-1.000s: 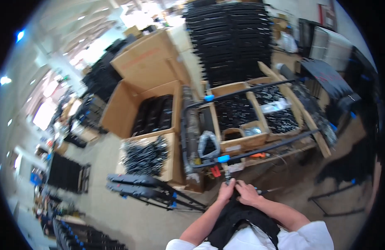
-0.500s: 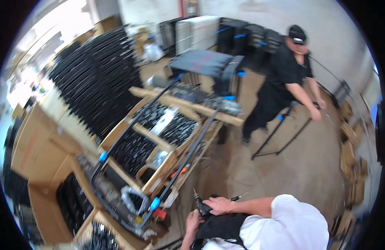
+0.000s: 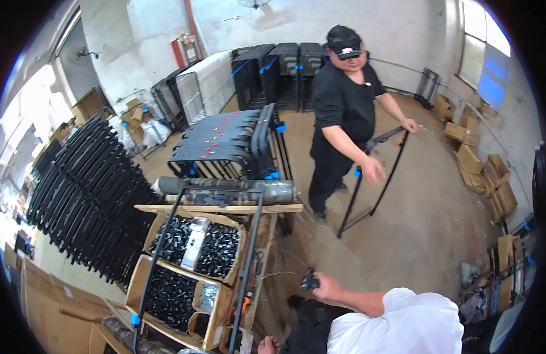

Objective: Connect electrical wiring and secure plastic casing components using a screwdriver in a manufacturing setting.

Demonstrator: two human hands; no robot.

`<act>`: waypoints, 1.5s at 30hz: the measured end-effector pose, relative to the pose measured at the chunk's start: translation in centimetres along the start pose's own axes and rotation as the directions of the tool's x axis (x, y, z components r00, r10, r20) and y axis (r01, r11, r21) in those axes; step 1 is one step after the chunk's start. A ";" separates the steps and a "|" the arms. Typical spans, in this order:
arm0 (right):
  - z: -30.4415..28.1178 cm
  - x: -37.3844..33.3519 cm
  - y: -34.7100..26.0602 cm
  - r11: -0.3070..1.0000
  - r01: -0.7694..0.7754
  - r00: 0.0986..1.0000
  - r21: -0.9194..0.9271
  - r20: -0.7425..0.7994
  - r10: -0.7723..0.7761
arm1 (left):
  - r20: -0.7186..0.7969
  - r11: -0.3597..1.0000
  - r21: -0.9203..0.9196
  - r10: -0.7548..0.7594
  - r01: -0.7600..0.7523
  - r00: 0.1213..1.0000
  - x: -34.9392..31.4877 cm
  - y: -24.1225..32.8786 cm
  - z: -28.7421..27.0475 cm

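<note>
My right hand is closed round a black power drill, held out in front of me at the right side of the workbench. My left hand is low at the bottom edge, its fingers curled; anything inside them is hidden. A black U-shaped metal tube frame with a blue piece on one leg lies across the bench, over open boxes. One box holds small black parts and a pale strip. The nearer wooden box holds more black parts and a small bag of metal pieces.
A co-worker in black stands beyond, one hand on an upright black frame. Stacked black frames rise at the left, above a large cardboard box. Grey frames stand behind the bench; flattened cartons line the right wall.
My left hand has come off the drill and dropped toward the bottom edge. My right hand now grips the drill alone. The view has turned, and the co-worker has raised one hand from the frame.
</note>
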State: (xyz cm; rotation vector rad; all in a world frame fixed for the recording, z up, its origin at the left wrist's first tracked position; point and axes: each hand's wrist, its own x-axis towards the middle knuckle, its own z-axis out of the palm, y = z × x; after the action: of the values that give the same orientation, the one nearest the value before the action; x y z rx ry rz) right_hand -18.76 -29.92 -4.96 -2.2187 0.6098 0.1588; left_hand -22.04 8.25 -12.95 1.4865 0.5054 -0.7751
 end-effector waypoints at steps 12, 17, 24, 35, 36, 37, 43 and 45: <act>-8.2 18.1 13.1 0.803 -0.192 0.824 0.564 -0.352 0.444 | -0.023 0.952 0.300 0.060 -0.050 0.998 6.2 12.0 8.7; -13.8 21.9 12.6 0.711 -0.269 0.761 0.650 -0.309 0.571 | -0.095 0.883 0.469 0.083 -0.029 0.992 6.4 16.2 9.8; -20.0 26.2 16.0 0.620 -0.170 0.723 0.766 -0.330 0.607 | 0.092 0.889 0.440 0.098 -0.129 0.991 4.4 20.4 10.9; -34.7 25.6 12.5 0.915 -0.372 0.466 -0.156 -0.884 0.039 | 0.222 0.833 0.443 0.257 -0.332 0.940 4.0 31.0 11.4; -33.3 24.4 8.6 0.707 -0.580 0.454 -0.405 -0.881 -0.132 | 0.162 0.787 0.507 0.314 -0.352 0.935 3.8 31.6 11.0; -33.5 22.8 5.8 0.707 -0.579 0.445 -0.406 -0.884 -0.143 | 0.144 0.736 0.499 0.449 -0.456 0.882 5.5 31.0 10.2; -23.6 17.9 -5.6 0.962 0.199 0.802 -0.187 -0.533 -0.270 | -0.063 0.525 0.742 0.674 -0.418 0.736 14.7 34.0 5.8; -19.0 18.6 -5.9 0.944 0.331 0.876 0.008 -0.374 -0.304 | -0.070 0.341 0.902 0.722 -0.266 0.689 18.6 34.2 2.0</act>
State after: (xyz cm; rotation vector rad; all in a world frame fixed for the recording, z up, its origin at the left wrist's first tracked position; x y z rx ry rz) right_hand -1.35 -47.72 5.94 -2.2574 0.4269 -0.4542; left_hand 14.88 0.78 -2.99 2.6465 -0.1160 -0.0441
